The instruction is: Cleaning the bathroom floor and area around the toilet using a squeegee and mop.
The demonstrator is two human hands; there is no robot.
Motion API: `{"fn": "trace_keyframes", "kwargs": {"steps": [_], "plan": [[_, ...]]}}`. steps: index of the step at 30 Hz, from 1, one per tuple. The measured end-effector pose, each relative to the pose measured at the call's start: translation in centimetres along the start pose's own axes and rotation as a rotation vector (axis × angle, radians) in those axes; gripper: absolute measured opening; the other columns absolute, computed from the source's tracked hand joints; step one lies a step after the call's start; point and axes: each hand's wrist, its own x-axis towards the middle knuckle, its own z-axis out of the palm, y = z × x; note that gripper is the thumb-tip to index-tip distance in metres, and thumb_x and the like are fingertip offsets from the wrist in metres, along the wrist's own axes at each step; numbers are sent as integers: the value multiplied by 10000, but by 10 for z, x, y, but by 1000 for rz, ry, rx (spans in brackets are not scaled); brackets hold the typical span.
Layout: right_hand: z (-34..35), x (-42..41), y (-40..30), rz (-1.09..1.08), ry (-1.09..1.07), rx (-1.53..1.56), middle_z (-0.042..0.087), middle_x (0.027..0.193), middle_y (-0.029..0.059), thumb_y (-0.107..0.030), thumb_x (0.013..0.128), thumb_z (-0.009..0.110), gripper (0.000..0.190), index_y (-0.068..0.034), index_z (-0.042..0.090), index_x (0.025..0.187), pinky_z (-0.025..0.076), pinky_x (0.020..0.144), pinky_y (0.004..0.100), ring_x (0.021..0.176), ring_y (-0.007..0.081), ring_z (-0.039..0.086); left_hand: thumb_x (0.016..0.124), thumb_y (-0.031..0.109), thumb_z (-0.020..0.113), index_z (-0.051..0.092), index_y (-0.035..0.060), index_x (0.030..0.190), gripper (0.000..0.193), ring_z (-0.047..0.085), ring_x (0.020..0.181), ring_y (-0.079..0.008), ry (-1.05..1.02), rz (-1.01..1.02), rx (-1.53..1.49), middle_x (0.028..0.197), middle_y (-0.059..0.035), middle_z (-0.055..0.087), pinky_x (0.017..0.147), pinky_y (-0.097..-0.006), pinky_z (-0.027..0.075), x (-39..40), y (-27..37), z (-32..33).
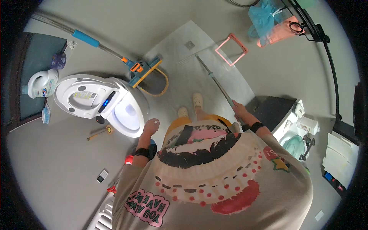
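Note:
My right hand (pixel 241 110) is closed around the pole of a long-handled floor tool (pixel 215 80). The pole slants down to the tiled floor near the square drain (pixel 189 45); its thin head looks like a squeegee or scraper, seen edge-on. My left hand (pixel 151 126) hangs beside the rim of the open toilet (pixel 128 120), fingers loosely curled, with nothing seen in it. Both wrists wear black bands. My feet in light clogs (pixel 197 100) stand on the floor between the toilet and the pole.
A flat mop (pixel 145 72) leans over a dark bin (pixel 156 83) beside the toilet. A pink frame-shaped rack (pixel 241 43) is at the right wall. The washbasin (pixel 287 132) is at my right. A detergent bottle (pixel 43 83) stands on the window ledge. Bags (pixel 263 17) hang at upper right.

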Motion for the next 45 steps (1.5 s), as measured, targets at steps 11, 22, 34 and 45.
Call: {"fn": "trace_keyframes", "kwargs": {"steps": [11, 22, 34, 45], "plan": [[-4, -38, 1, 60, -51, 91, 480, 531, 86, -282, 904, 424, 485, -209, 306, 1368, 451, 359, 348, 385, 179, 479, 809, 230, 548, 584, 22, 1046, 318, 621, 564, -210, 72, 20, -41, 676, -147, 628, 579, -331, 496, -1, 5, -2], [-7, -18, -57, 50, -97, 229, 458, 507, 80, -276, 878, 432, 523, -212, 280, 1375, 403, 327, 347, 349, 182, 444, 804, 220, 547, 595, 34, 1031, 297, 623, 579, -213, 134, 27, -51, 699, -143, 635, 583, -332, 497, 2, -2, -1], [-45, -19, -107, -76, 14, -123, 517, 555, 110, -213, 879, 427, 487, -160, 333, 1354, 431, 357, 338, 373, 186, 486, 813, 232, 542, 597, 20, 1007, 293, 613, 555, -204, 102, 14, -137, 660, -135, 626, 557, -329, 492, -10, 2, 7], [-31, 133, -131, -611, 194, -688, 597, 923, 204, -232, 858, 484, 438, -132, 443, 1283, 477, 685, 376, 765, 273, 580, 811, 237, 552, 592, 24, 1022, 303, 626, 572, -215, 102, -8, -39, 687, -156, 633, 606, -336, 501, -10, 5, 10]]}}
